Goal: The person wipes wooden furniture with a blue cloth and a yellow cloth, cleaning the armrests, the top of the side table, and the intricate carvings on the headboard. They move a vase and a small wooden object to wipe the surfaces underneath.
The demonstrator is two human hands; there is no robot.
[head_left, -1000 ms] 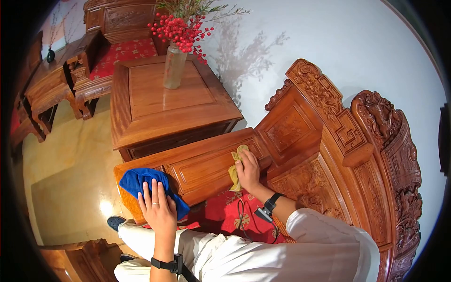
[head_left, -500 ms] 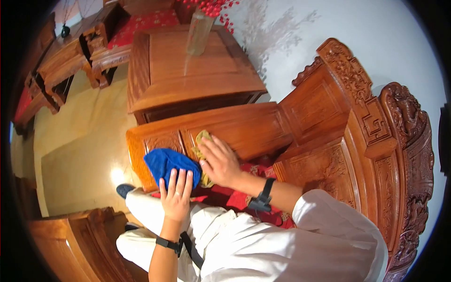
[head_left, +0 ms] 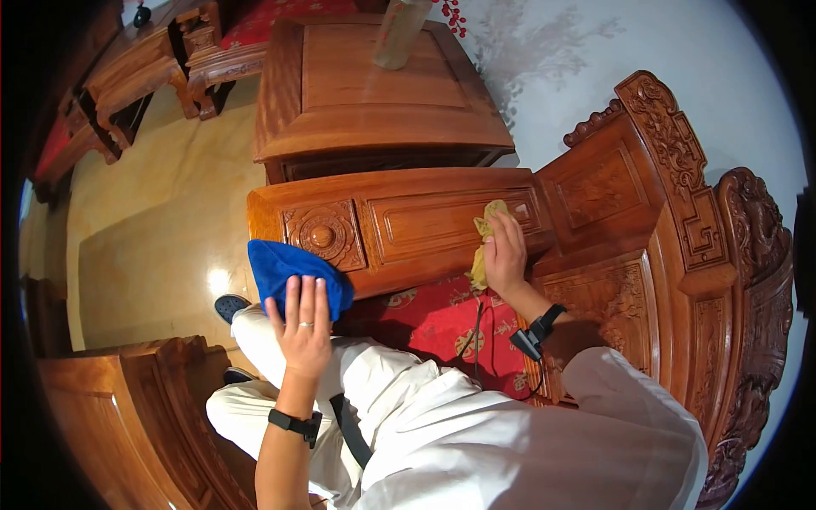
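A blue cloth (head_left: 293, 268) drapes over the near left end of the carved wooden armrest panel (head_left: 408, 229). My left hand (head_left: 304, 327) lies on its lower part, fingers stretched out and a ring on one finger. Toward the panel's right end, my right hand (head_left: 505, 255) rests on a crumpled yellow cloth (head_left: 483, 242), its fingers extended along the cloth's right side. Part of the yellow cloth hangs over the panel's near edge, above the red patterned cushion (head_left: 433, 319). Both wrists wear black bands.
Beyond the panel stands a wooden side table (head_left: 382, 85) with a glass vase (head_left: 402, 34). The carved chair back (head_left: 680, 280) rises at the right. A wooden cabinet-like piece (head_left: 93, 408) is at lower left; more red-cushioned seating is at upper left.
My right hand and the yellow cloth have moved right along the panel, away from the blue cloth, uncovering the carved medallion and panel. My left hand has shifted slightly left. The view has shifted.
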